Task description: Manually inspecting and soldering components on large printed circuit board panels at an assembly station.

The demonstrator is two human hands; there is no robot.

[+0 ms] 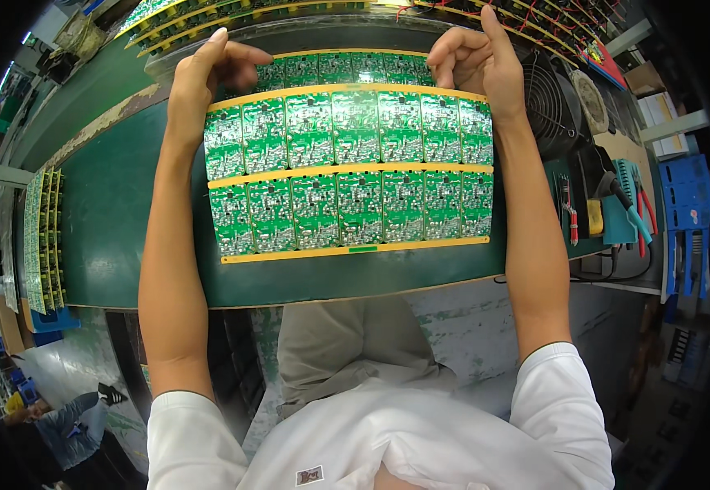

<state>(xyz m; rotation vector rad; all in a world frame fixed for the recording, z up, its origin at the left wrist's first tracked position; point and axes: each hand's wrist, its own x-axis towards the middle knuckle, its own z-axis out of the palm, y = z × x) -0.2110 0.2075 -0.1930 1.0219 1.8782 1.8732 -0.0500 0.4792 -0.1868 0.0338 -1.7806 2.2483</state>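
Observation:
A green circuit-board panel (359, 147) with yellow edge strips lies in front of me, its two rows of small boards covered in solder points and parts. Behind it is a second, similar panel (343, 69), partly covered by the first one and by my hands. My left hand (214, 69) is by the far panel's left end, fingers loosely bent and apart, a little blurred. At the right end is my right hand (479, 65), one finger raised and the others curled inward, with a gap between them. Whether fingertips touch the far panel, I cannot tell.
The panels lie on a green-topped bench (118, 212). A stack of boards (44, 241) stands at its left end, more racked boards (208, 24) at the back. To the right are a fan with a wire guard (547, 102), pliers (645, 204) and blue bins (686, 196). Another person (69, 433) sits lower left.

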